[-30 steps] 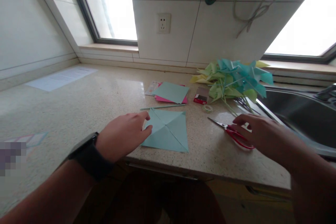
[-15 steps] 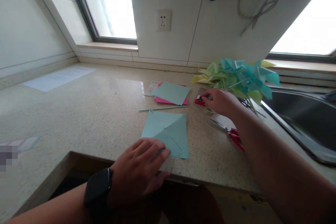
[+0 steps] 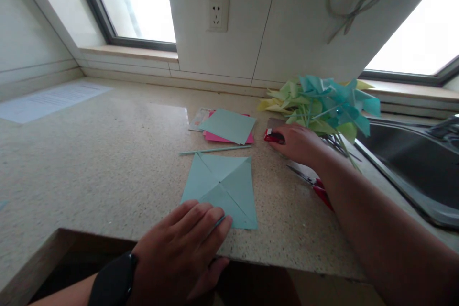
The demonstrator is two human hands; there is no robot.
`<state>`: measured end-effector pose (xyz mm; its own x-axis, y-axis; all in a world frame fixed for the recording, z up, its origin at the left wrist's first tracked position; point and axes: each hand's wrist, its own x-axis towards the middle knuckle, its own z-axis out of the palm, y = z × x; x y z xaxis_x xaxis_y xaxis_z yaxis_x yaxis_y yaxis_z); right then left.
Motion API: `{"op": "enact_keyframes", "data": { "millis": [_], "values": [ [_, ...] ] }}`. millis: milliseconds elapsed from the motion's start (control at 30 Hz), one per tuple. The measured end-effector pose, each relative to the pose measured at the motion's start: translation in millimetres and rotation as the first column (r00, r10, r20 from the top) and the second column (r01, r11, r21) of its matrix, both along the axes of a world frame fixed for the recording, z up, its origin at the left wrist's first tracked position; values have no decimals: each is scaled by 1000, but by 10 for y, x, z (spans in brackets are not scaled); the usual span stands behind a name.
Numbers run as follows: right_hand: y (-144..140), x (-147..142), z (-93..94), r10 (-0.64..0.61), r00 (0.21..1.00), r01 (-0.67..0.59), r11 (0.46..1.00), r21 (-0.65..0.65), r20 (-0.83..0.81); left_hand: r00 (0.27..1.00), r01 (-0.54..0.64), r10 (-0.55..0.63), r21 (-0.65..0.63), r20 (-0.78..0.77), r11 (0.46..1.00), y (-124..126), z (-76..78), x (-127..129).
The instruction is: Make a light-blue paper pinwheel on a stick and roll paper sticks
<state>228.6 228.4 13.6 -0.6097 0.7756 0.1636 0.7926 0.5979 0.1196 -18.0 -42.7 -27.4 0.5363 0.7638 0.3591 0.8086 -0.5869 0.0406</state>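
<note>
A light blue paper square with diagonal creases lies near the counter's front edge. My left hand, with a dark watch on its wrist, rests flat on the paper's near corner, fingers spread. My right hand reaches across to a small red box and its fingers lie on top of it. Red-handled scissors lie on the counter under my right forearm, partly hidden. A thin pale green stick lies just beyond the creased paper.
A stack of blue and pink paper sheets lies behind the stick. A bunch of blue and yellow-green paper pinwheels lies by the steel sink at right. A white printed sheet is at far left. A wall socket is above.
My right hand left the scissors and reached forward to the red box. My left hand slid from the paper's left corner to its near corner. The view shifted downward.
</note>
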Motion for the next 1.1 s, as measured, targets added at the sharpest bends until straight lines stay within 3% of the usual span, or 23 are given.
{"op": "enact_keyframes", "data": {
  "millis": [400,867,1100],
  "values": [
    [33,13,-38,-11,989,-2,996,-92,-147,1000,-24,22,67,21,997,-6,-46,11],
    [52,57,-52,-54,946,-13,979,-204,-321,1000,-13,12,56,25,998,2,-34,9],
    [22,60,-39,3,939,-69,982,-178,-345,999,-33,29,86,39,996,8,-45,21]
  ]
}}
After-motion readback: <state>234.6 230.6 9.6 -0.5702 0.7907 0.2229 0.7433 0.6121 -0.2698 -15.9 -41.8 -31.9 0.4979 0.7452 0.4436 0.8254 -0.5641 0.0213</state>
